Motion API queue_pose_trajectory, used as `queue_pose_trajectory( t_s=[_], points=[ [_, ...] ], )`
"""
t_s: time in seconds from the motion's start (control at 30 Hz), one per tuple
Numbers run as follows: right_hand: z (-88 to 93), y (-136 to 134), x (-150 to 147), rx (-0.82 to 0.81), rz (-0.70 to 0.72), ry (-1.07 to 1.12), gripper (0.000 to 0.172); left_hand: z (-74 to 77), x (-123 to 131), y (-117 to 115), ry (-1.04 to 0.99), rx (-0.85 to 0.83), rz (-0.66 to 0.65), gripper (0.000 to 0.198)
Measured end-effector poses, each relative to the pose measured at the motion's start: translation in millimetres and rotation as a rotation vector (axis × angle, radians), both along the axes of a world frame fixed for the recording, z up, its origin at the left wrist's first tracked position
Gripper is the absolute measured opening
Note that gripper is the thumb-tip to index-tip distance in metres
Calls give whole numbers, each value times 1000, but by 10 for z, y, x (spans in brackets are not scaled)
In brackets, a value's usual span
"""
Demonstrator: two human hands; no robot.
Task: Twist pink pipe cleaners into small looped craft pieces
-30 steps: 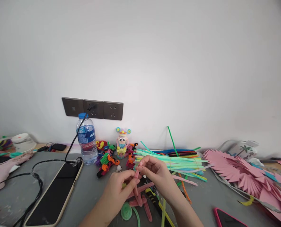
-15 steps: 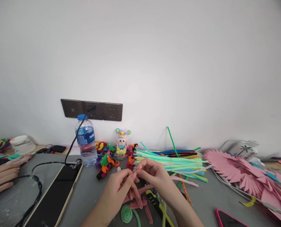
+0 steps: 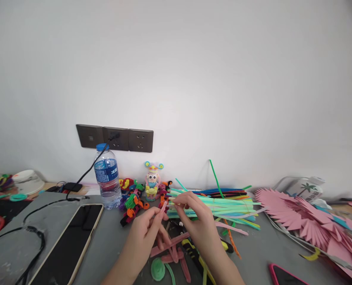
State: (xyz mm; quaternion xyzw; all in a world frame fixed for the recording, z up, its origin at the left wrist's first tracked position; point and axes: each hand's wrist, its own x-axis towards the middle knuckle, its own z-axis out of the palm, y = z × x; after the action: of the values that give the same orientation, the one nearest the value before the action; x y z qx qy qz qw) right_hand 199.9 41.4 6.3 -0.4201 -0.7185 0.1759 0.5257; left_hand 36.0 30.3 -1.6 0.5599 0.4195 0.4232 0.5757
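Observation:
My left hand [image 3: 144,233] pinches a short pink pipe cleaner piece [image 3: 163,207] that points up between its fingertips. My right hand [image 3: 195,217] is beside it, fingers bent and pinched close to the same pink piece, just in front of the bundle of green and yellow pipe cleaners [image 3: 223,206]. Under both hands on the grey table [image 3: 110,241] lie more pink pieces [image 3: 171,245], a green coil [image 3: 158,269] and yellow-handled pliers [image 3: 193,253].
A water bottle [image 3: 107,176], a small pipe-cleaner figure [image 3: 152,183] and coloured scraps [image 3: 133,200] stand near the wall sockets [image 3: 115,137]. A phone [image 3: 66,241] with a black cable [image 3: 30,229] lies left. Pink paper fans [image 3: 306,221] and another phone [image 3: 285,275] lie right.
My hands rose slightly and the pink piece now stands out above my left fingertips. A person's hand at the far left has left the view. The phone's cable has shifted left.

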Motion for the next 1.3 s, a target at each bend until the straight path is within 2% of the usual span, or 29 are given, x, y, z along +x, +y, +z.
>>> queue_pose_trajectory(
  t_s=[0.13,0.27,0.43,0.6,0.77,0.9,1.13,1.3],
  points=[
    [17,-23,-27,49,77,-92,21,-20,-1,22,-18,-19,4,45],
    [3,-32,-60,80,54,-138,28,-41,9,17,-2,5,-17,44],
    [-16,-19,-61,69,34,-155,24,-36,9,2,45,39,-16,42],
    [-36,2,-62,57,50,-69,19,-44,6,-8,107,106,1,37],
    [-64,18,-81,-37,88,67,19,-49,-4,-12,152,155,13,31],
    [-58,21,-105,-216,151,252,14,-23,-22,-13,195,201,30,29],
    [-51,31,-153,-481,321,520,12,-18,-74,-2,328,406,105,25],
    [-21,7,-173,-502,371,578,10,-26,-93,-3,394,524,152,21]
  ],
)
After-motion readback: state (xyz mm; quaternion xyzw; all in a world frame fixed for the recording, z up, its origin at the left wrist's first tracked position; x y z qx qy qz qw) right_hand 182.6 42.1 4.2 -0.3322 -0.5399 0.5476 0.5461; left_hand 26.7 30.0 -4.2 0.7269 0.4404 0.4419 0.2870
